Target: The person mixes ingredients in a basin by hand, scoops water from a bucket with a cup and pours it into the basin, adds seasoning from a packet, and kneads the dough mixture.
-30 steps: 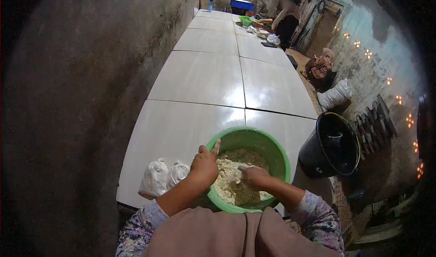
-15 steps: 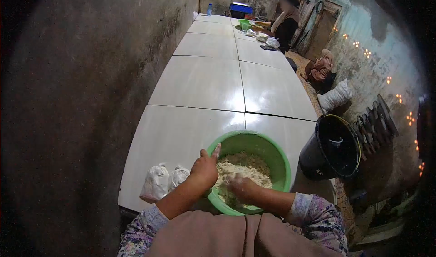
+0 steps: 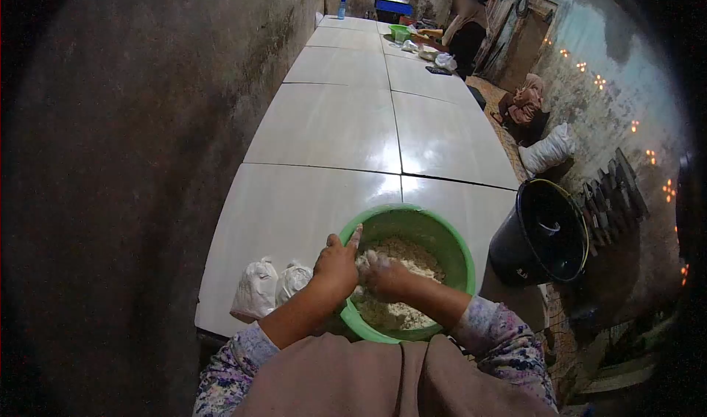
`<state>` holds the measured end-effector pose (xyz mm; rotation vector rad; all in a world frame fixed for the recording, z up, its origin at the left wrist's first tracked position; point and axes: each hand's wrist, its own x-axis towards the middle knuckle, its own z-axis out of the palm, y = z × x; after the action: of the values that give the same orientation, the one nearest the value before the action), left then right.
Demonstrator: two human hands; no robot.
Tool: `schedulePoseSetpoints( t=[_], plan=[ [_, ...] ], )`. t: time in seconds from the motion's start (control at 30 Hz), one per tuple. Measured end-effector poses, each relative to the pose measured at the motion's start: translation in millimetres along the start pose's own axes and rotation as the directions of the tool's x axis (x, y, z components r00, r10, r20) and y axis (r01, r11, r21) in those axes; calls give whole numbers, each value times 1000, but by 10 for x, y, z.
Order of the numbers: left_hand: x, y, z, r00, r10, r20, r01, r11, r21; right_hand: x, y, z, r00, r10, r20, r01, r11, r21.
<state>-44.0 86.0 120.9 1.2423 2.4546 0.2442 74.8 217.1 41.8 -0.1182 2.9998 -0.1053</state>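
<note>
A round green basin stands at the near end of the tiled table. Crumbly pale flour mixture fills its bottom. My left hand grips the basin's left rim, one dusty digit laid along the rim. Inside, at the left part of the mixture, is my right hand, coated with flour; its fingers are blurred by motion and partly sunk in the flour. Left of my left forearm sit two plastic bags of white powder, a front bag and another bag beside it.
A black bucket with a handle stands at the table's right side. A white sack lies farther back. At the far end, a person works by a small green bowl. A bare wall runs along the left.
My right hand has moved up and left within the basin, towards its left wall. My left hand keeps its grip on the rim. The view has shifted slightly.
</note>
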Motion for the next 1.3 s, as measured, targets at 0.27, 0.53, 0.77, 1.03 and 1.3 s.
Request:
schedulePoseSetpoints(
  t=[0.27,0.53,0.77,1.03,1.3],
  plan=[
    [-37,12,-63,999,-24,21,24,1000,-4,-495,108,-505,899,-23,437,-64,981,182],
    [-25,2,-11,1000,-24,-8,24,1000,-17,-788,303,-1061,856,158,492,-316,913,256],
    [33,-34,91,999,-11,-31,11,1000,9,-810,122,-248,895,231,381,-364,871,328],
    [15,-57,87,997,33,-71,-30,999,38,-501,-181,-734,915,285,284,-360,895,262],
    [9,-32,24,999,5,-32,-4,999,33,-537,-162,-1311,864,459,206,-502,809,306]
  ],
)
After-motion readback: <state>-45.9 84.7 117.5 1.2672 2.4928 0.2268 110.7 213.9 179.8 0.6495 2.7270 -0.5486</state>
